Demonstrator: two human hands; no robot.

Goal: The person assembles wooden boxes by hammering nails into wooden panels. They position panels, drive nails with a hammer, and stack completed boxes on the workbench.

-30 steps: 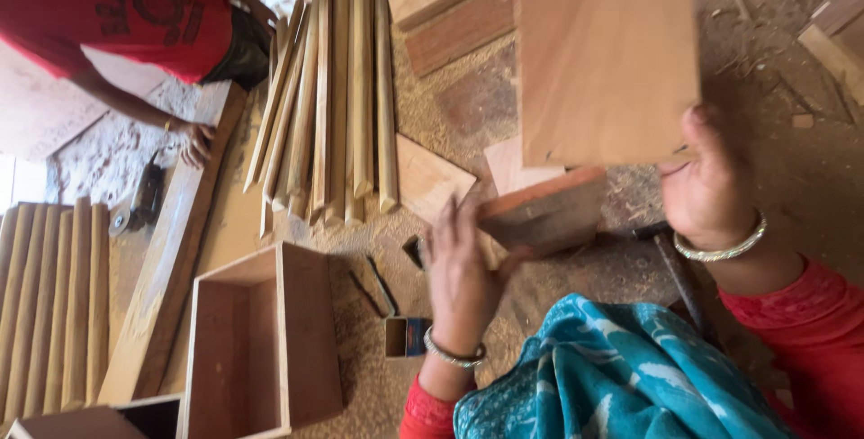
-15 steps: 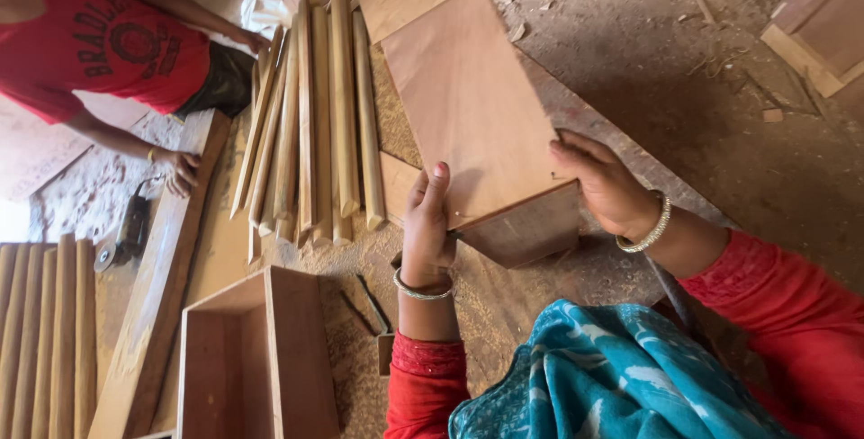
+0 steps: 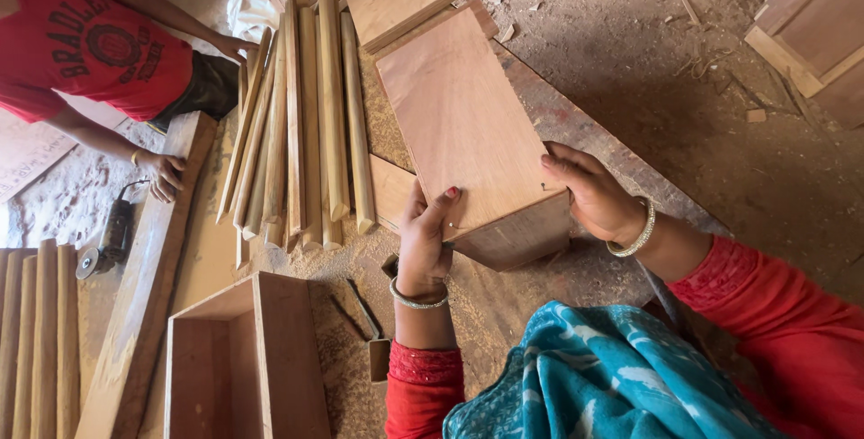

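Centrally, the left hand [image 3: 425, 239] and right hand [image 3: 589, 192] clasp the reddish-brown rectangular plywood box [image 3: 468, 133] at its near corners, steadying it.

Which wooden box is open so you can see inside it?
The open wooden box at the bottom left, lying untouched: its hollow inside shows. The closed box in the middle, held by the left hand and right hand, shows only a flat panel.
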